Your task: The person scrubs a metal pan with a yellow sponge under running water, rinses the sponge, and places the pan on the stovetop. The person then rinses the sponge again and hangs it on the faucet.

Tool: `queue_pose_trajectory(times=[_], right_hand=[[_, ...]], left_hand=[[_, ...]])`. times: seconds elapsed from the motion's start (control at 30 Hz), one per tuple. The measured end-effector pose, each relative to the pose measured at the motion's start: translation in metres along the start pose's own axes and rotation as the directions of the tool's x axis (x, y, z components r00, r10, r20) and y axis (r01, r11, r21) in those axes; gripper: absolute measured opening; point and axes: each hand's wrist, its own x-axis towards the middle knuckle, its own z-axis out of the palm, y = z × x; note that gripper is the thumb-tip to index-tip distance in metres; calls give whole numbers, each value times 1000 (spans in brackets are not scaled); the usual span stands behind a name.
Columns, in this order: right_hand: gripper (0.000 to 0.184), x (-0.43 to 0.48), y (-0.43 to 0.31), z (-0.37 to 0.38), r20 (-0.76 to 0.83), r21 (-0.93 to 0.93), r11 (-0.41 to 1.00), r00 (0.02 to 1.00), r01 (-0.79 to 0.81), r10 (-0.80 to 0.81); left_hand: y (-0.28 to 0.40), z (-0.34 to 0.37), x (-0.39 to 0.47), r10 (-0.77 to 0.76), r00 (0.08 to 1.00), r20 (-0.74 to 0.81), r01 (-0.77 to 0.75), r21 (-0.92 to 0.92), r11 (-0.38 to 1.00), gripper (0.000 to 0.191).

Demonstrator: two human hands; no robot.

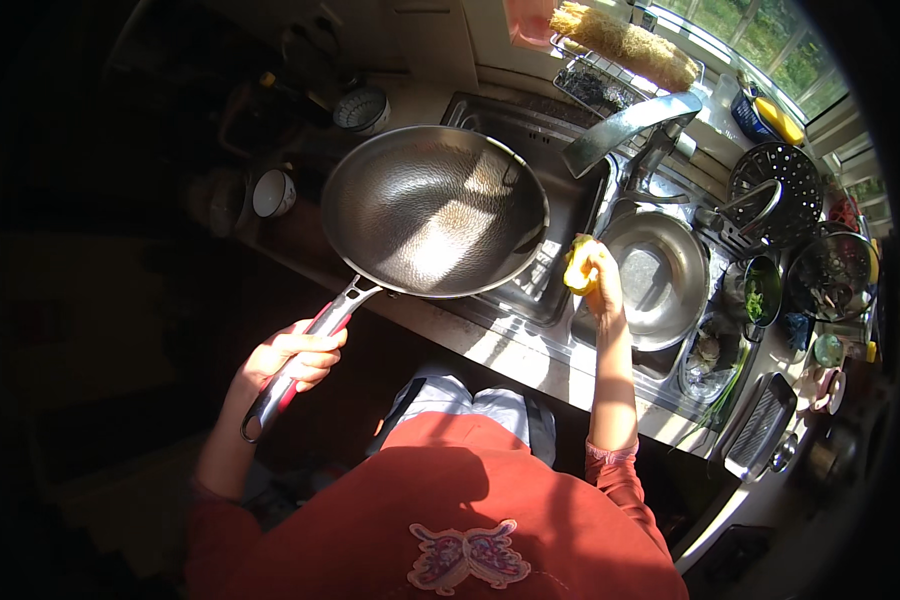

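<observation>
A hammered metal wok (435,214) is held up over the left sink basin (551,277), its inside facing me. My left hand (296,356) is closed around its red and grey handle. A crumpled yellow cloth or sponge (580,266) is gripped in my right hand (604,281), just right of the wok and not touching it. Beyond that hand, a wide steel basin (686,281) sits over the right sink, below the metal faucet (634,135).
A patterned bowl (361,110) and a white bowl (274,193) stand at left. On the right are a black perforated strainer (776,191), a pot with greens (763,289) and a ridged tray (762,427). A wire rack (607,71) is behind the faucet.
</observation>
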Motion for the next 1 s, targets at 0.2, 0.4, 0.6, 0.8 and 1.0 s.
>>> queue_pose_trajectory(times=[0.2,0.4,0.6,0.8,1.0], right_hand=[[26,-34,-31,22,-59,8,995,994,-97,97],[46,-30,-41,140,136,-266,946,965,-184,226],[60,33,-64,287,440,-601,756,897,258,43],[30,3,-79,309,263,-349,936,954,-47,146],[19,-62,-37,277,195,-27,1000,981,14,-8]], left_hand=[[-2,17,1,-16,999,-37,20,132,991,12],[-12,30,14,77,983,-167,33,572,820,12],[-18,21,4,272,947,-170,20,877,480,19],[-39,-27,-24,632,758,162,-172,984,-45,23],[-53,-94,-29,405,910,-82,-71,935,348,33]])
